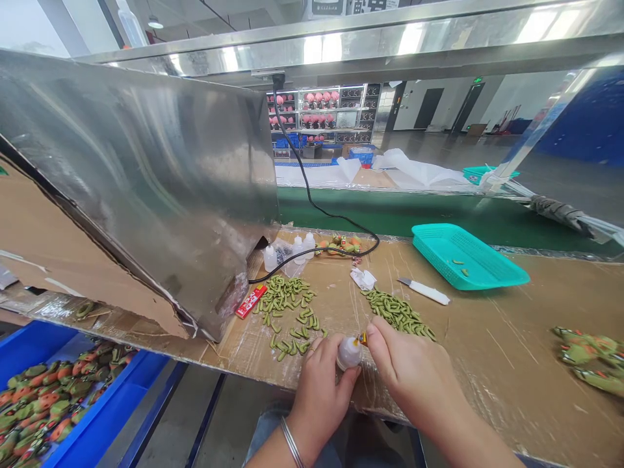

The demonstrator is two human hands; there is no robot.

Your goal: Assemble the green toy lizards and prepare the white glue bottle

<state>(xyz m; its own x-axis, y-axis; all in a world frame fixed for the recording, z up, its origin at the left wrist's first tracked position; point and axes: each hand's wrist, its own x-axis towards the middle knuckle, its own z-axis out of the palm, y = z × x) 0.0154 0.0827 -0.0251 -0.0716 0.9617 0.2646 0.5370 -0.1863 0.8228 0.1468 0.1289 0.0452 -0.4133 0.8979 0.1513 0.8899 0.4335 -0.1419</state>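
My left hand [319,377] is closed round a small translucent white squeeze bottle [350,354] near the front edge of the table. At the bottle's tip, my right hand [414,370] pinches a small yellow and dark thing [363,338], mostly hidden by the fingers. Just beyond my hands lie two heaps of small curved green pieces, a looser one on the left [287,299] and a denser one on the right [397,312]. A red packet [251,301] rests by the left heap. A white-handled knife [429,292] lies behind the right heap.
A turquoise basket [468,260] holds a few green pieces. Similar bottles [298,249] stand by a metal box [160,169]. A black cable [312,201] hangs onto the table. Painted figures fill a blue bin [112,400]; others [592,357] lie at the right.
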